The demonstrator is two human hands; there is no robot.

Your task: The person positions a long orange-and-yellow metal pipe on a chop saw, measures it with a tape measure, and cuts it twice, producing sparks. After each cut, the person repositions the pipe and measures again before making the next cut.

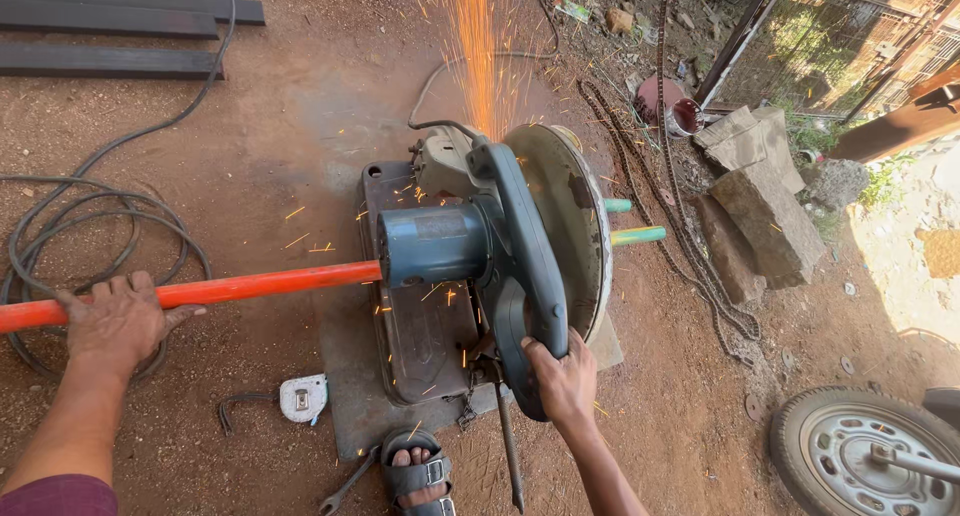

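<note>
Where the person stands, nearest the viewer, a sandalled foot point(418, 473) rests on the dirt ground point(270, 156) at the edge of the saw's base plate point(420, 326), with a spanner point(347, 486) just beside it.
- Right hand point(563, 379): clenched round the handle point(527, 276) of the chop saw point(490, 246), which is tipped down.
- Left hand point(118, 321): laid over the orange pipe point(230, 290), fingers curled on it, pressing it against the ground side.
- Orange pipe: lies level, running from the left edge of view into the saw under the blue motor housing point(432, 244); two green-painted pipe ends point(636, 236) stick out on the far side of the blade guard point(565, 221).
- Tape measure point(303, 397): on the ground between left arm and base plate, beside a small bent hook point(238, 408).
- Coiled black cable point(95, 226): on the dirt behind the left hand.
- Wheel point(860, 451): lower right corner, well apart from the saw.
- Stone blocks point(760, 211) and a chain point(690, 236): right of the saw.
- Sparks point(480, 56): streaming away from the blade toward the far side.
- Dark steel sections point(110, 31): top left, farthest off.
- Metal gate point(830, 36): top right.
</note>
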